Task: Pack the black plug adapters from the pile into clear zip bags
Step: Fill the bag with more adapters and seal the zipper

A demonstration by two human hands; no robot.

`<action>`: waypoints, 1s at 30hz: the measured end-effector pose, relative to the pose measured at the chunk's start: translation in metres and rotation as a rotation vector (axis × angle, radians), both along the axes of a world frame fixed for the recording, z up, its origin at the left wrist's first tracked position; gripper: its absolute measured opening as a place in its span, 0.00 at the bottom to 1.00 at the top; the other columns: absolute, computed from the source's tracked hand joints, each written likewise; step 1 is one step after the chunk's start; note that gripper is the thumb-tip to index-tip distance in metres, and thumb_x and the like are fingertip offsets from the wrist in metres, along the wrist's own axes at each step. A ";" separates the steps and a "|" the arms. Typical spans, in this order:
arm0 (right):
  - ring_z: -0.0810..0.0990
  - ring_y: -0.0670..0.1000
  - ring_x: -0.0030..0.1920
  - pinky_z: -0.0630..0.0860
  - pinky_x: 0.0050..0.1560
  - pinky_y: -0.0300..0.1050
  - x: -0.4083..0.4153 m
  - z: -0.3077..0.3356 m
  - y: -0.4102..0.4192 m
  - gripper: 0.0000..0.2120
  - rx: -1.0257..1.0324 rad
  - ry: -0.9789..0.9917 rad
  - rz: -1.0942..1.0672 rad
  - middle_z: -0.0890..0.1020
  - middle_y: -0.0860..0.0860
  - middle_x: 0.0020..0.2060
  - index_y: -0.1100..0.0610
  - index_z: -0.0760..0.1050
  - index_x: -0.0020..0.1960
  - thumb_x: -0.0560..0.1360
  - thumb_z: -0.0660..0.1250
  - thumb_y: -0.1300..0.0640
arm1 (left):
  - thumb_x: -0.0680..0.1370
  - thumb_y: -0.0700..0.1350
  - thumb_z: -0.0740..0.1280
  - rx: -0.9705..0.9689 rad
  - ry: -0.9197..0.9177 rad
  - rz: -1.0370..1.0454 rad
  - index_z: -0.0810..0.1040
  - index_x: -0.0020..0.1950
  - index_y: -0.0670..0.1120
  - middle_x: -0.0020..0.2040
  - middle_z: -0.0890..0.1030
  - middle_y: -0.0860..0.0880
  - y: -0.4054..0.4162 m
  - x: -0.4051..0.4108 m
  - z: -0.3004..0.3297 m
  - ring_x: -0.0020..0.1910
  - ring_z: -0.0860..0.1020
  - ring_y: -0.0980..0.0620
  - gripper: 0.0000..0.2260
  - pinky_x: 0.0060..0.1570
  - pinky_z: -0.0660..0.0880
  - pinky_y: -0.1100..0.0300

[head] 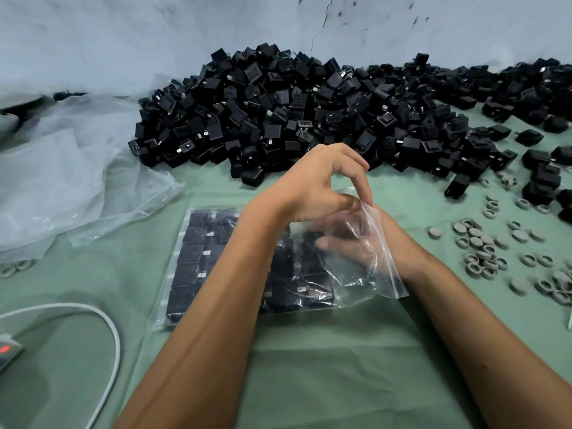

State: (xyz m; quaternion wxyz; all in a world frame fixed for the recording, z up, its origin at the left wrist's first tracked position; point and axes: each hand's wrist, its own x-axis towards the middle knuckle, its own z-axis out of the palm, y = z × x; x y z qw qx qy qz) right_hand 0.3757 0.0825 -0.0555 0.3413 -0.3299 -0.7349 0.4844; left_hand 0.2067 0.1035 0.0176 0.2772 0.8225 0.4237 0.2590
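Clear zip bag point(356, 274): my left hand point(312, 184) pinches its open edge, and my right hand point(346, 246) reaches inside with flat fingers, touching black adapters point(312, 239).

Black adapters point(297, 113), clear bag point(365, 274), green cloth point(325, 366).

text: none legible | device point(7, 354): red glowing marks, too blurred to read

Zip bag point(356, 267) lying mid-bench point(325, 366), rows of adapters point(198, 258) inside it, right hand point(346, 246) in its mouth, left hand point(312, 184) pinching its rim, pile of adapters point(294, 109) behind the bag, loose plastic sheet point(62, 181) left of it, rings point(486, 246) right of it, cable point(108, 329) front-left
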 end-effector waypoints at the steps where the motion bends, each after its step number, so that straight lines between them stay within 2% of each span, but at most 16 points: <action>1: 0.86 0.51 0.54 0.82 0.53 0.42 0.000 0.001 -0.001 0.10 -0.011 0.009 0.008 0.87 0.52 0.52 0.60 0.84 0.56 0.76 0.76 0.62 | 0.73 0.38 0.77 0.000 -0.007 -0.001 0.88 0.45 0.52 0.64 0.78 0.53 0.000 0.000 0.000 0.68 0.72 0.53 0.08 0.72 0.66 0.48; 4: 0.86 0.48 0.51 0.81 0.50 0.37 -0.001 0.003 -0.005 0.09 0.008 -0.022 0.009 0.87 0.49 0.51 0.61 0.85 0.56 0.76 0.76 0.63 | 0.73 0.37 0.77 0.008 -0.022 -0.006 0.88 0.44 0.52 0.63 0.78 0.52 -0.001 0.001 0.001 0.67 0.73 0.55 0.09 0.72 0.66 0.47; 6: 0.86 0.48 0.51 0.81 0.50 0.38 -0.001 0.004 -0.006 0.09 0.006 -0.026 -0.002 0.87 0.49 0.51 0.61 0.85 0.56 0.76 0.76 0.62 | 0.73 0.37 0.77 0.013 -0.032 -0.005 0.87 0.44 0.52 0.63 0.79 0.52 -0.001 0.002 0.001 0.67 0.73 0.55 0.09 0.72 0.67 0.47; 11: 0.86 0.50 0.53 0.83 0.53 0.44 -0.002 0.006 -0.007 0.09 0.049 -0.067 -0.033 0.86 0.51 0.52 0.60 0.85 0.55 0.75 0.77 0.61 | 0.73 0.38 0.77 0.015 -0.029 -0.003 0.88 0.46 0.51 0.62 0.79 0.53 0.002 0.002 -0.002 0.66 0.74 0.56 0.08 0.71 0.68 0.48; 14: 0.86 0.58 0.49 0.84 0.51 0.56 0.002 0.007 -0.004 0.06 0.022 -0.052 -0.057 0.86 0.59 0.49 0.64 0.84 0.53 0.77 0.74 0.66 | 0.75 0.41 0.77 0.004 -0.053 0.041 0.87 0.51 0.52 0.61 0.79 0.54 0.006 -0.005 -0.008 0.64 0.76 0.58 0.08 0.68 0.72 0.52; 15: 0.86 0.61 0.47 0.84 0.48 0.57 0.005 0.007 -0.003 0.05 0.005 -0.041 -0.080 0.86 0.62 0.46 0.65 0.83 0.52 0.77 0.74 0.66 | 0.75 0.42 0.76 0.011 -0.054 0.074 0.86 0.52 0.53 0.60 0.80 0.55 0.008 -0.011 -0.010 0.64 0.76 0.57 0.08 0.67 0.73 0.52; 17: 0.86 0.57 0.40 0.84 0.42 0.52 0.013 0.006 0.001 0.06 -0.044 -0.034 -0.184 0.86 0.59 0.40 0.62 0.85 0.48 0.75 0.76 0.58 | 0.76 0.43 0.76 0.028 -0.056 0.161 0.85 0.52 0.55 0.58 0.80 0.57 0.013 -0.024 -0.015 0.61 0.76 0.59 0.08 0.64 0.74 0.57; 18: 0.85 0.55 0.38 0.84 0.42 0.53 0.017 0.005 0.002 0.06 -0.105 -0.013 -0.253 0.86 0.58 0.39 0.59 0.86 0.46 0.74 0.77 0.56 | 0.76 0.43 0.76 0.033 -0.063 0.221 0.85 0.50 0.56 0.57 0.79 0.58 0.016 -0.032 -0.018 0.58 0.77 0.61 0.08 0.59 0.74 0.63; 20: 0.85 0.57 0.40 0.84 0.48 0.62 0.025 0.001 0.005 0.03 -0.211 0.038 -0.400 0.87 0.59 0.40 0.56 0.87 0.46 0.75 0.77 0.56 | 0.76 0.41 0.76 0.058 -0.057 0.390 0.84 0.45 0.58 0.57 0.78 0.56 0.021 -0.048 -0.022 0.53 0.77 0.62 0.10 0.49 0.71 0.74; 21: 0.84 0.59 0.41 0.83 0.50 0.65 0.028 0.001 0.007 0.02 -0.217 0.064 -0.484 0.87 0.58 0.41 0.56 0.87 0.47 0.76 0.76 0.57 | 0.76 0.41 0.74 0.069 -0.021 0.485 0.84 0.45 0.59 0.59 0.77 0.54 0.024 -0.057 -0.024 0.56 0.76 0.59 0.11 0.50 0.70 0.72; 22: 0.85 0.59 0.42 0.83 0.50 0.65 0.032 0.002 0.009 0.02 -0.195 0.097 -0.574 0.87 0.57 0.42 0.55 0.87 0.47 0.77 0.75 0.58 | 0.76 0.40 0.73 0.068 0.040 0.572 0.83 0.47 0.59 0.62 0.75 0.51 0.026 -0.064 -0.027 0.62 0.73 0.53 0.11 0.54 0.69 0.66; 23: 0.85 0.56 0.42 0.83 0.47 0.62 0.034 0.003 0.010 0.03 -0.135 0.110 -0.660 0.88 0.54 0.43 0.54 0.87 0.47 0.78 0.74 0.59 | 0.77 0.40 0.71 0.046 0.105 0.643 0.83 0.51 0.58 0.66 0.73 0.49 0.028 -0.072 -0.028 0.67 0.69 0.47 0.12 0.59 0.67 0.60; 25: 0.83 0.46 0.37 0.79 0.39 0.46 0.035 0.010 0.012 0.05 0.050 0.074 -0.796 0.87 0.48 0.42 0.50 0.86 0.46 0.78 0.73 0.57 | 0.78 0.41 0.68 -0.059 0.177 0.693 0.81 0.62 0.56 0.74 0.67 0.47 0.029 -0.086 -0.031 0.74 0.60 0.43 0.16 0.69 0.63 0.51; 27: 0.81 0.44 0.33 0.75 0.34 0.37 0.031 0.022 0.013 0.05 0.197 0.040 -0.803 0.86 0.47 0.40 0.48 0.85 0.44 0.78 0.72 0.55 | 0.79 0.42 0.68 -0.160 0.212 0.683 0.76 0.71 0.54 0.80 0.61 0.47 0.029 -0.093 -0.034 0.78 0.56 0.42 0.20 0.76 0.58 0.49; 28: 0.81 0.45 0.33 0.75 0.33 0.36 0.024 0.028 0.015 0.05 0.244 0.017 -0.765 0.86 0.46 0.38 0.48 0.85 0.44 0.78 0.72 0.55 | 0.79 0.41 0.67 -0.193 0.240 0.679 0.73 0.73 0.53 0.81 0.59 0.46 0.028 -0.096 -0.035 0.79 0.56 0.42 0.22 0.77 0.56 0.49; 30: 0.81 0.45 0.33 0.75 0.34 0.35 0.009 0.040 0.020 0.04 0.322 -0.086 -0.690 0.85 0.44 0.36 0.49 0.85 0.44 0.77 0.73 0.56 | 0.80 0.38 0.65 -0.204 0.265 0.650 0.73 0.73 0.47 0.78 0.66 0.45 0.029 -0.095 -0.036 0.76 0.64 0.42 0.21 0.76 0.62 0.50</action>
